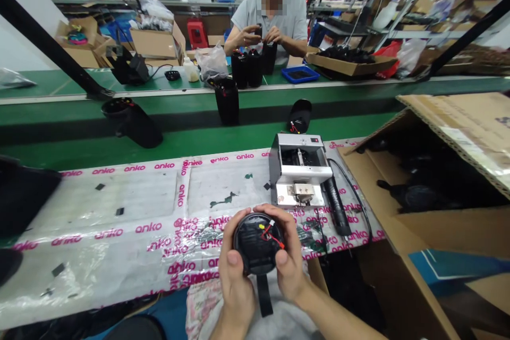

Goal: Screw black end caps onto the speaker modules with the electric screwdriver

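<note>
Between my two hands is a round black housing (255, 249), its open end turned up toward me. Red wires with small white, yellow and red connectors stick out inside it, and a black strap hangs from its near edge. My left hand (235, 271) is wrapped round its left side, thumb on the rim. Round the right side curls my right hand (290, 260), its thumb also at the rim. Just beyond stands a silver metal machine (300, 172) with a black cable. Behind that lies another black housing (299, 116) with wires showing.
An open cardboard box (430, 234) with black parts stands on the right. Plastic sheeting with pink lettering (143, 196) covers the bench. Black cylinders (135, 122) rest on the green surface. Across from me a person (274, 26) handles black parts beside a blue tray (299, 74).
</note>
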### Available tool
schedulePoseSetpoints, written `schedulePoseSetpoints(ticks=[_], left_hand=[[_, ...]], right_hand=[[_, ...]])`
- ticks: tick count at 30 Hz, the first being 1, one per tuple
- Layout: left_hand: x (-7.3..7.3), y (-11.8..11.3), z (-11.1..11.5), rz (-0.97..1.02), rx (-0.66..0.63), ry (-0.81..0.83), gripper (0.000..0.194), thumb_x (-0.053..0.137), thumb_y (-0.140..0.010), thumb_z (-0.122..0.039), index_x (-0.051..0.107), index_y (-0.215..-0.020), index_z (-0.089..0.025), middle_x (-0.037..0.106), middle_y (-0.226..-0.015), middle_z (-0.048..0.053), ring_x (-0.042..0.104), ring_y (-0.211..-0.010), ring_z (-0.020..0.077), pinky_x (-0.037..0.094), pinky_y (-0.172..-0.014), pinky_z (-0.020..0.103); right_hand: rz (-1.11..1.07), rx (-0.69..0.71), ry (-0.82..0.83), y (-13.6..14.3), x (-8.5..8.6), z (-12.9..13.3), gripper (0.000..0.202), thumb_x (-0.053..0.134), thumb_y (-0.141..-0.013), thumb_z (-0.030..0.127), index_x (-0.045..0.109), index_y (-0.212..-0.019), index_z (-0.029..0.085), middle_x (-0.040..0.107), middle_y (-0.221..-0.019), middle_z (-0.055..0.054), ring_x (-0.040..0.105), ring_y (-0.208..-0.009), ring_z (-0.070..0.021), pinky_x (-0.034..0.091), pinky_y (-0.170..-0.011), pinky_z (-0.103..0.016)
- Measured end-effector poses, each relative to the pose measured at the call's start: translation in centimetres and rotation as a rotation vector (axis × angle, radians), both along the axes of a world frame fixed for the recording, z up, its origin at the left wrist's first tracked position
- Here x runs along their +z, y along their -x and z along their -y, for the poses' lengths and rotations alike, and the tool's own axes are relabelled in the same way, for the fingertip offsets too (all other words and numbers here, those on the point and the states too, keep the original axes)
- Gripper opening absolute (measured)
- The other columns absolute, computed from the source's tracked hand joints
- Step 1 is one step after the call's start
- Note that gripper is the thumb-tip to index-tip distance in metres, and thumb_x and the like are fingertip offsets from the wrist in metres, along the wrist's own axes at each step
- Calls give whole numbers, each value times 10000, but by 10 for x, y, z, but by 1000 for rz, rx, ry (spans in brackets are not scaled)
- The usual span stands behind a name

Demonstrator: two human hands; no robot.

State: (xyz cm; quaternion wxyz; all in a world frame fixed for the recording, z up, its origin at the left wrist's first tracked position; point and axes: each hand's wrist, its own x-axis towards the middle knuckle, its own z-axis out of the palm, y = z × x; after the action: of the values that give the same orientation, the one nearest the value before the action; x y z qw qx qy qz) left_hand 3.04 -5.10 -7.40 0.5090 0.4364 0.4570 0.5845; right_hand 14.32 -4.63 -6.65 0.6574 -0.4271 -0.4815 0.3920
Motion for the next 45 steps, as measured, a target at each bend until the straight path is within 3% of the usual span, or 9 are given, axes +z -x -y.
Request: schedulePoseSetpoints(ticks=[9,15,19,24,28,30,33,38,45], left_hand=[[15,13,-12,-213,-104,-17,579,412,-1129,-652,689,-1480,-285,699,-1563,90,656,-1443,347,522,-1227,491],[23,8,-9,-114,-88,82,527,416,-1137,-602,703,-1450,-290,687,-1599,52,616,-1508,316,505,-1248,448],[36,19,-25,-43,-243,124,463,524,-1103,-577,719,-1382,-263,724,-1511,84,659,-1429,322,509,-1225,448],[54,34,-70,-75,-487,83,292,661,-1084,-501,709,-1045,-215,784,-1274,116,727,-1236,289,555,-1097,389],[55,29,-88,19,-665,14,318,601,-1101,-512,728,-1086,-221,798,-1227,99,735,-1175,283,548,-1059,375],[53,26,-87,-3,-690,3,383,528,-1126,-503,778,-1154,-214,808,-1269,108,730,-1223,303,530,-1098,387],[52,26,-83,-49,-685,-1,453,485,-1137,-484,835,-1188,-201,824,-1302,110,711,-1312,330,487,-1187,405],[52,29,-82,-39,-674,23,490,479,-1135,-499,867,-1190,-205,831,-1318,105,714,-1320,341,487,-1207,418],[58,29,-80,-82,-704,-10,499,458,-1154,-514,854,-1217,-217,820,-1329,104,707,-1316,328,487,-1195,398]], right_hand=[[-12,-148,122,1,8,19,587,688,-1007,705,682,-1458,330,736,-1505,-110,710,-1403,-326,611,-1183,-513],[8,-152,178,2,12,28,451,652,-1082,579,675,-1486,379,657,-1641,-85,642,-1513,-313,543,-1272,-539],[0,-101,203,-3,15,31,401,609,-1119,509,643,-1501,392,597,-1700,-71,589,-1570,-300,514,-1297,-543],[14,-55,240,-5,10,30,422,612,-1109,535,623,-1498,372,515,-1748,-90,483,-1646,-308,391,-1374,-603],[-28,38,189,-21,8,22,563,715,-1013,656,635,-1469,335,551,-1704,-136,530,-1613,-332,431,-1349,-598],[9,160,137,-38,6,19,666,796,-961,643,617,-1517,321,513,-1742,-158,483,-1652,-354,403,-1361,-615],[193,308,111,-63,3,19,836,924,-895,444,544,-1634,355,440,-1803,-155,388,-1708,-361,306,-1391,-669],[262,251,145,-68,5,18,755,917,-892,260,601,-1571,359,512,-1757,-159,482,-1658,-339,372,-1367,-657],[92,322,151,-61,15,6,658,953,-864,360,621,-1430,314,565,-1704,-166,505,-1642,-326,398,-1352,-604]])
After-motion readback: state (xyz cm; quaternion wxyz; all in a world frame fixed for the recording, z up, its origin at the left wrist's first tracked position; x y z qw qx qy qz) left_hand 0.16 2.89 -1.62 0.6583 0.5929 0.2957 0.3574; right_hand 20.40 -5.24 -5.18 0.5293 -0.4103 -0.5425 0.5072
